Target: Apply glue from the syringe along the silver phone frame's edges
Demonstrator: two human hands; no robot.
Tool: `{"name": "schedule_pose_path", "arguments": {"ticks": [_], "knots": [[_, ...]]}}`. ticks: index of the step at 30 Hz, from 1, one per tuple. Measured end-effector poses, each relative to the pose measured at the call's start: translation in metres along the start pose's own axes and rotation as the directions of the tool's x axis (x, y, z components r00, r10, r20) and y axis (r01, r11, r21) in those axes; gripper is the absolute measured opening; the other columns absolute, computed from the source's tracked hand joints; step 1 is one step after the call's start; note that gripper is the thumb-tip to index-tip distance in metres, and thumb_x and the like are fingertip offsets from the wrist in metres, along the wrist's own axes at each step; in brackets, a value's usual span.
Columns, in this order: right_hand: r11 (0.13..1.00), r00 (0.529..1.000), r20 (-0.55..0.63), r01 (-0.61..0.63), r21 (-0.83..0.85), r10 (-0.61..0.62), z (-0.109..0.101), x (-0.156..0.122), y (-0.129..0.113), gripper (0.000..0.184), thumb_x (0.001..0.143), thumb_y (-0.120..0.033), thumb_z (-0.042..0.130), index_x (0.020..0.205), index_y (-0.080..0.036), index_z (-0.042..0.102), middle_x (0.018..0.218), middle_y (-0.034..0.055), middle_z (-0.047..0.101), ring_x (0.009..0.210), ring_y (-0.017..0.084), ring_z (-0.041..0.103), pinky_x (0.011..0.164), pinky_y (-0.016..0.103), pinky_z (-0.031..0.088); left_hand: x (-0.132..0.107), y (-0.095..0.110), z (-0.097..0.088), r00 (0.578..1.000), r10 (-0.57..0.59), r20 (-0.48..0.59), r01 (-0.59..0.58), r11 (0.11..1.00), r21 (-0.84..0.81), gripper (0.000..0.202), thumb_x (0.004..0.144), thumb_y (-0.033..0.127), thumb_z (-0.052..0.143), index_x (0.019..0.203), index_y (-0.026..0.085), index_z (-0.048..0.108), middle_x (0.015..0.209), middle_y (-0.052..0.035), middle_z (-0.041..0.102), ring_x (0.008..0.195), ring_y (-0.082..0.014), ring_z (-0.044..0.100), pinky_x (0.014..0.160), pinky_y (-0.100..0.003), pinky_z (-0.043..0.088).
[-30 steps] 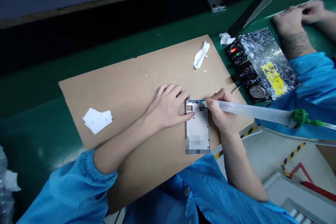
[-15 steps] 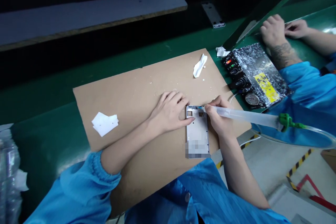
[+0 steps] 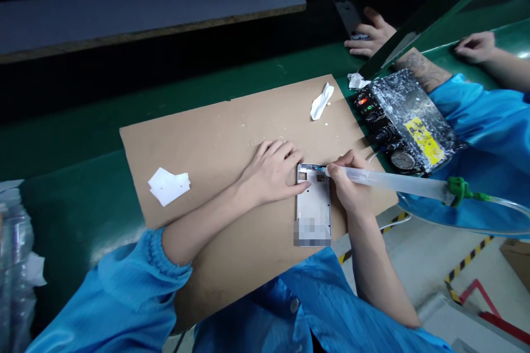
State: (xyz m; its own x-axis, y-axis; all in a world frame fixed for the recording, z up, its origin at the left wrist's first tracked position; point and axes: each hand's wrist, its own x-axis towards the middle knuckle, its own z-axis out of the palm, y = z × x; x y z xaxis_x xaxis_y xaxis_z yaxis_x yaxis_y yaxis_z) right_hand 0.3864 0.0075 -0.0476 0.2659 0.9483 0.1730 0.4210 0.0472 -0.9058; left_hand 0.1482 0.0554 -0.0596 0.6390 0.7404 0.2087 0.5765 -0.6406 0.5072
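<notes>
My left hand (image 3: pixel 271 174) lies flat on the cardboard sheet (image 3: pixel 215 146), its thumb over the left edge of a metal phone frame (image 3: pixel 313 198). My right hand (image 3: pixel 348 182) grips a clear dispensing syringe (image 3: pixel 393 182), whose tip touches the frame's top edge. A green fitting (image 3: pixel 457 190) and clear tube join the syringe's far end. The frame's lower end is blurred out. A co-worker's hands (image 3: pixel 370 33) (image 3: pixel 475 47) are at the far right of the bench, one beside a metal phone part (image 3: pixel 350 17).
A dispenser control box (image 3: pixel 403 118) splattered white, with a yellow label and a round gauge, stands right of the cardboard. White paper scraps (image 3: pixel 169 186) and a tissue (image 3: pixel 321 101) lie on the cardboard. A plastic bag (image 3: pixel 14 265) sits at the left, beyond the green bench edge.
The co-worker's nearer hand has moved left, onto the metal phone part. My hands and the syringe stay on the frame, and the whole view has shifted slightly.
</notes>
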Motion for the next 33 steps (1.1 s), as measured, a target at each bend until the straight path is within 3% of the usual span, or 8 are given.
{"name": "schedule_pose_path", "arguments": {"ticks": [33], "knots": [[0.998,0.999,0.008,0.041,0.054,-0.041,-0.0017,0.0021,0.0050,0.026,0.085,-0.033,0.080,0.073,-0.029,0.057,0.064,-0.0047,0.057,0.060,0.019,0.047,0.056,0.033,0.036,0.0034,0.0033,-0.0012,0.999,-0.019,0.028,0.019,1.000,0.005,0.047,0.107,0.062,0.076,0.127,0.020,0.074,0.134,-0.0141,0.077,0.132,-0.0356,0.068,0.121,-0.052,0.045]]}}
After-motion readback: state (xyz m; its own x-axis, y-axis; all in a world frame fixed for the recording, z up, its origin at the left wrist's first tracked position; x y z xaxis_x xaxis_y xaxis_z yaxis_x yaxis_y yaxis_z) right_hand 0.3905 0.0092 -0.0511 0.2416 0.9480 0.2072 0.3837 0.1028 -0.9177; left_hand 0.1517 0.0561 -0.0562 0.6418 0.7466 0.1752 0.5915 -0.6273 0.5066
